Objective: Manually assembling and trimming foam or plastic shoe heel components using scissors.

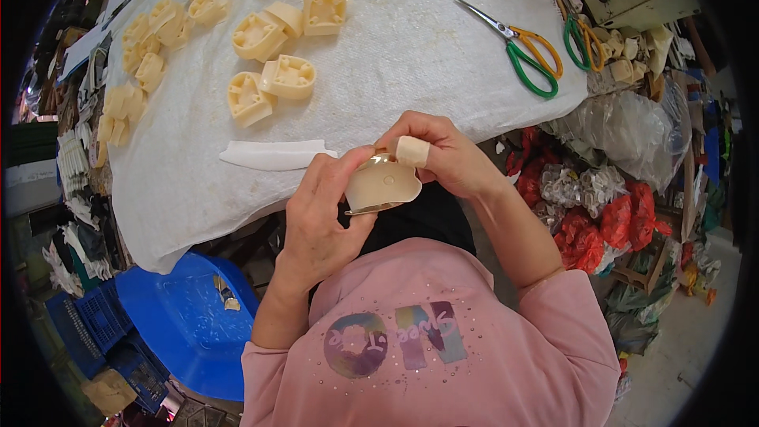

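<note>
A glossy cream-coloured plastic part [382, 183], curved like a shell with a small round mark on it, is held in front of my chest. My left hand [318, 209] grips it from the left, thumb below and fingers along its upper side. At its top right edge, my right hand [444, 152] has its fingers closed on the part; a beige wrap [412, 151] covers one of those fingers. What lies under the right fingertips is hidden. Just beyond my left hand, a white flat blade-shaped piece [273, 155] lies on the white cloth-covered table [379, 55].
Several cream plastic pieces [288, 77] spread over the table's far left. Scissors [518, 43] with green and orange handles lie at right, near a second pair [583, 41]. A blue tub [186, 332] stands lower left; red bags [617, 221] and clear plastic [632, 119] crowd the right.
</note>
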